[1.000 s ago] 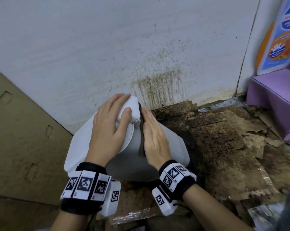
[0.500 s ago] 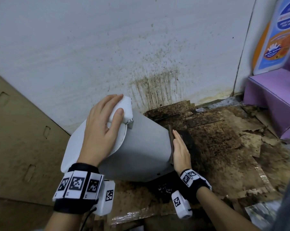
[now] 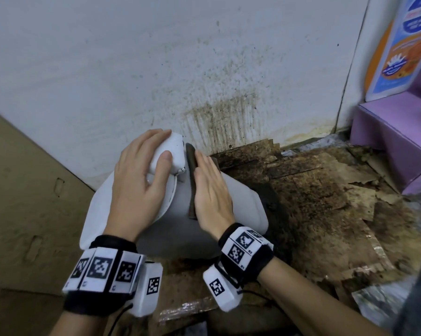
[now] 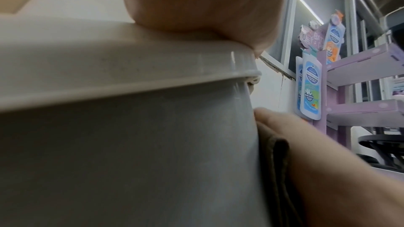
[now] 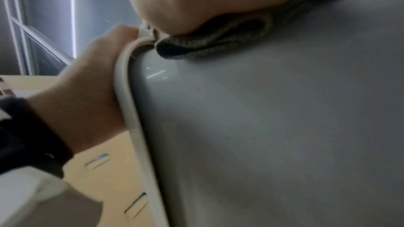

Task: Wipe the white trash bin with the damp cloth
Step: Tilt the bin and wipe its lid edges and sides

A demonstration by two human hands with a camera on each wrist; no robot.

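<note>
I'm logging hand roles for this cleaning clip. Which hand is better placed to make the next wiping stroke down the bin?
The right hand: it already presses the cloth flat on the bin, while the left hand grips the lid end.

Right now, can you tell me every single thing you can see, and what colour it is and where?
Trash bin: one, white lid with grey body, tipped over on the floor by the wall.
Cloth: one, dark brown, folded, pressed flat on the bin's grey side near the lid.
Wall: one, white, with brown splatter stains, behind the bin.
Cardboard sheet: one, tan, at the left.
Floor covering: torn, brown, stained, at the right.
Display stand: one, purple, far right.
Left hand: grips the bin's lid.
Right hand: flat on the cloth.
</note>
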